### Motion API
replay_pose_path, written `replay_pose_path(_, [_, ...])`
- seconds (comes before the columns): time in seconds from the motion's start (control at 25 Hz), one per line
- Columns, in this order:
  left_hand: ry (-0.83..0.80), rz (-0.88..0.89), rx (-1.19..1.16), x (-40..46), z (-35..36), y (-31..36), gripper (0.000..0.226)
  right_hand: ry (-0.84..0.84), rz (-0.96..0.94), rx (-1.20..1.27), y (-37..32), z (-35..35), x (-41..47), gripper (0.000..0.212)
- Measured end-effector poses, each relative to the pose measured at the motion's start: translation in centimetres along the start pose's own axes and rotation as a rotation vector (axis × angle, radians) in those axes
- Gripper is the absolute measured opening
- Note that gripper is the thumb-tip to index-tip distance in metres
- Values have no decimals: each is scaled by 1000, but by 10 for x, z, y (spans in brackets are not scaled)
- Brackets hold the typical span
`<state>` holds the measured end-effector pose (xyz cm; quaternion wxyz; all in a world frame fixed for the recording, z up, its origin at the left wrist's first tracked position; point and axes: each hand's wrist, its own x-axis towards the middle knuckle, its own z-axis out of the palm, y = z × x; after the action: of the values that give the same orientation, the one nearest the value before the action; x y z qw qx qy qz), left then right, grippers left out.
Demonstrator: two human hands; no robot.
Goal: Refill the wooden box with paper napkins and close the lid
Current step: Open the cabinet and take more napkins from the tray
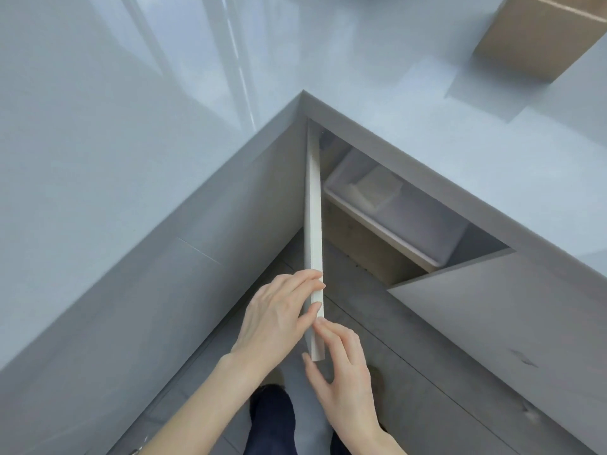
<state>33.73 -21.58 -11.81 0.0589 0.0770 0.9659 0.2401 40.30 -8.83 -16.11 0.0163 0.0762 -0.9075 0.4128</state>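
A wooden box stands on the grey counter at the far right corner, only partly in frame. Below the counter's corner a cabinet door is swung out towards me and shows edge-on. My left hand grips its top edge from the left, fingers over the rim. My right hand holds the door's near end, thumb on the left and fingers on the right. Inside the cabinet a white bin sits on a shelf and holds a pale, wrapped square pack, possibly napkins.
The L-shaped grey counter wraps around me on the left and the right. A second cabinet door stands partly open on the right. The floor is grey planks; my legs are at the bottom.
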Motion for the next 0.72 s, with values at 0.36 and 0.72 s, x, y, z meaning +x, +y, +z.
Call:
replay_pose_path(0.36, [-202, 82, 26, -2, -47, -75, 28, 96, 89, 103, -66, 79, 11, 52])
replay_pose_path(0.72, [-100, 243, 57, -2, -47, -89, 41, 16, 128, 65, -82, 77, 11, 52])
